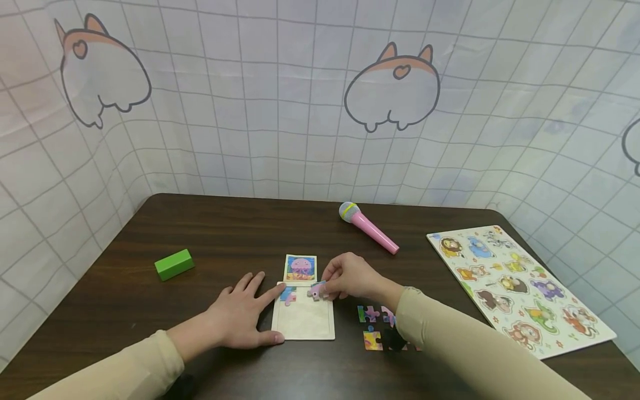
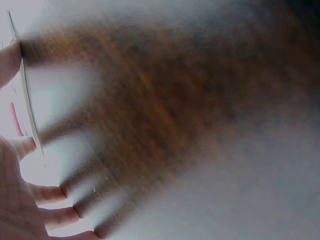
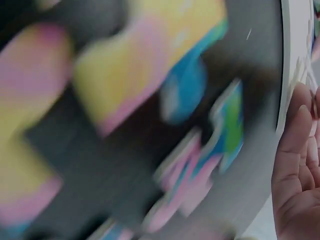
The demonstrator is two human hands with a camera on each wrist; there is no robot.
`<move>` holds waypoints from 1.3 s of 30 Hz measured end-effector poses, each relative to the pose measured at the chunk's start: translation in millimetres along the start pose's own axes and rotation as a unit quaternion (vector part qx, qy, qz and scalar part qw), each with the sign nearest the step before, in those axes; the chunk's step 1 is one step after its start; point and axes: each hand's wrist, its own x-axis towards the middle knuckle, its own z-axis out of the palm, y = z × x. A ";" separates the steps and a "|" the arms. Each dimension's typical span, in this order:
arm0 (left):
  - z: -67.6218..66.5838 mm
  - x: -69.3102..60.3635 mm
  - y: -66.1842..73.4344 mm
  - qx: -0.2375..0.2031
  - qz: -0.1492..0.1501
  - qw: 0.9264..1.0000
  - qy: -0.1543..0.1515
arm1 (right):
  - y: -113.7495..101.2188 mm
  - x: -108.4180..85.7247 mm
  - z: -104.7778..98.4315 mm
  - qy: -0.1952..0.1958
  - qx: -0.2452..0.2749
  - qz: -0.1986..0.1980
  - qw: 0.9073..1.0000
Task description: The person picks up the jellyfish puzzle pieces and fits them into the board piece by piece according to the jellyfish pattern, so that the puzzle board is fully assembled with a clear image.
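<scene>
Puzzle tray (image 1: pixel 305 324) cream; block (image 1: pixel 174 265) green; backdrop (image 1: pixel 280 150) gridded

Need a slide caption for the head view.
Left hand touches the left edge of the puzzle board; right hand pinches a jigsaw piece near the upper right corner, pink microphone beyond.
</scene>
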 end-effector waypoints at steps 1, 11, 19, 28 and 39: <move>0.1 0.4 0.3 0.001 0.001 1.000 0.001 | -2.5 1.2 3.4 -0.003 0.005 0.004 1.000; -1.4 0.9 2.8 -0.001 -0.002 1.000 -0.002 | -13.5 7.4 21.8 0.014 0.035 0.031 0.999; -0.9 1.1 1.8 0.003 -0.001 1.000 0.001 | -20.0 10.3 28.4 0.036 -0.036 0.027 0.998; -0.6 0.9 1.5 0.004 -0.005 1.000 -0.002 | -26.1 11.7 33.8 0.057 -0.084 0.022 0.995; -0.1 1.4 0.1 0.003 -0.004 1.000 -0.001 | -26.9 15.2 35.7 0.050 -0.100 0.025 0.993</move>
